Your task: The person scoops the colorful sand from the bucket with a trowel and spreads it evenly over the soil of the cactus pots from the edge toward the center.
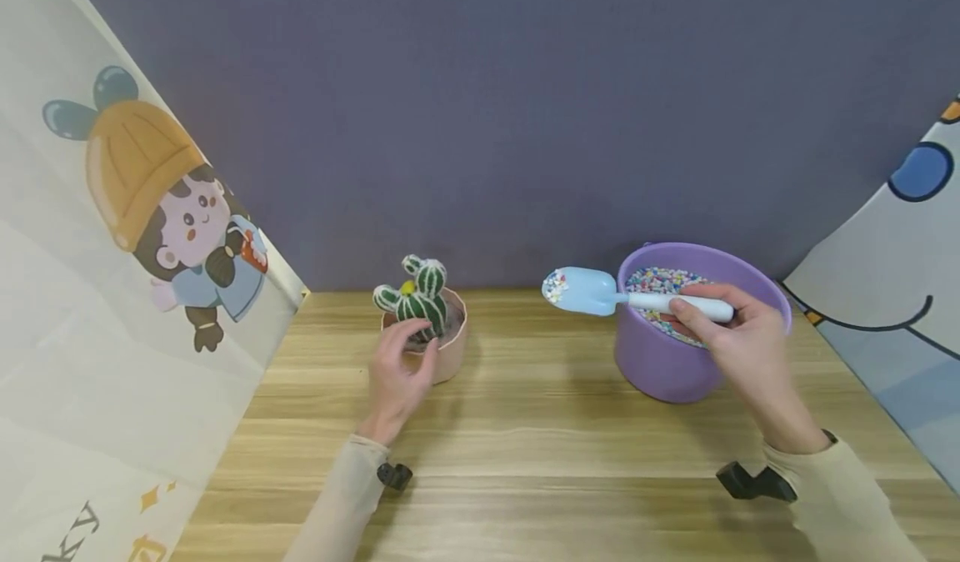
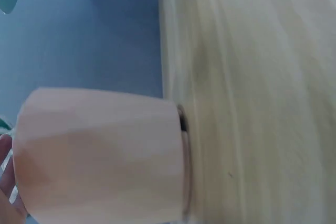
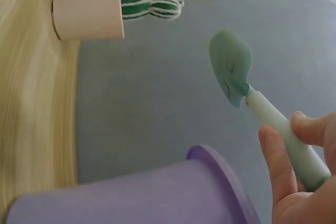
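My right hand (image 1: pixel 750 337) grips the pale handle of a light blue trowel (image 1: pixel 588 290), level over the rim of a purple bucket (image 1: pixel 667 370). A small heap of colourful beads (image 1: pixel 556 286) lies at the blade's tip. To the left, a knitted green-and-white cactus (image 1: pixel 431 280) leans leftward in a pale pink pot (image 1: pixel 452 358). The left hand (image 1: pixel 397 378) reaches over the pot's near rim and holds the cactus low on its stem, between thumb and fingers. In the left wrist view the pot covers most of that hand.
Inside the bucket lie many more multicoloured beads (image 1: pixel 660 281). Both containers stand on a wood-grain table (image 1: pixel 525 445) near a dark grey-blue back panel (image 1: pixel 510 128). A cartoon-printed sheet (image 1: pixel 97 362) borders the left side, and another printed sheet (image 1: pixel 885 262) the right.
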{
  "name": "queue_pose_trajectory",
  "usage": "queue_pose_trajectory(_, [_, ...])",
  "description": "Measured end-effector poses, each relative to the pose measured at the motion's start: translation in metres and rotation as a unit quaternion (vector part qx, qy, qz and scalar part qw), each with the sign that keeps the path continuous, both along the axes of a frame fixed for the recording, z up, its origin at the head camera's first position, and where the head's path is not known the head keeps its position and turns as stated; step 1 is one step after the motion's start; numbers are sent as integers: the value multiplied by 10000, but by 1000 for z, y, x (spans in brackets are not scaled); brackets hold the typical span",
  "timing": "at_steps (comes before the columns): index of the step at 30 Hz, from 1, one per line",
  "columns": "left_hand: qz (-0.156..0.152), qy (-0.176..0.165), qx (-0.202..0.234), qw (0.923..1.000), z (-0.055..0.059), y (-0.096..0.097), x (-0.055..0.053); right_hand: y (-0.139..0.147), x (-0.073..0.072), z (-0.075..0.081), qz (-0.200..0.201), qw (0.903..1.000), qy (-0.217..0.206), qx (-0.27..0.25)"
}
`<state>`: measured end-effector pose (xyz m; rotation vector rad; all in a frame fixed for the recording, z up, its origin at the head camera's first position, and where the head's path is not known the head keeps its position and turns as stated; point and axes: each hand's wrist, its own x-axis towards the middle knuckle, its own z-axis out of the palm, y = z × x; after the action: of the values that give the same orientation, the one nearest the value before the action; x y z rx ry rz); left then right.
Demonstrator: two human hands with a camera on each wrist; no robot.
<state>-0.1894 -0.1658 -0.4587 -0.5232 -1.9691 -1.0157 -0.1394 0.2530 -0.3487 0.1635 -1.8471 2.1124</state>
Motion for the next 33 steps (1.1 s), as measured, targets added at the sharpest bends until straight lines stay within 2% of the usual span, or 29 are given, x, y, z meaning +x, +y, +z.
queue_pose_trajectory(9, [429, -24, 484, 9979, -7, -16, -2, -22, -1, -7, 143, 9997, 191, 24])
queue_pose_trajectory(13, [571, -179, 687, 9958, -9, -21, -4, -34, -2, -9, 73, 9997, 63, 210])
queue_pose_trajectory(20, [617, -874, 1201, 9870, -16, -27, -8, -56, -9, -11, -144, 9982, -85, 581])
queue_pose_trajectory(24, [622, -1081, 1370, 9827, -19, -27, -10, -66, -12, -14, -193, 9976, -125, 650])
queue_pose_trajectory(29, [647, -1414, 1359, 9784, -20, -29, -13, -77, -17, -20, -163, 9973, -63, 719])
queue_pose_trajectory(31, [575, -1685, 1294, 9755, -20, -29, -14, -81, -19, -22, -172, 9965, -80, 809])
queue_pose_trajectory(33, [373, -1965, 1167, 9728, -20, -31, -14, -85, -21, -24, -170, 9957, -154, 897])
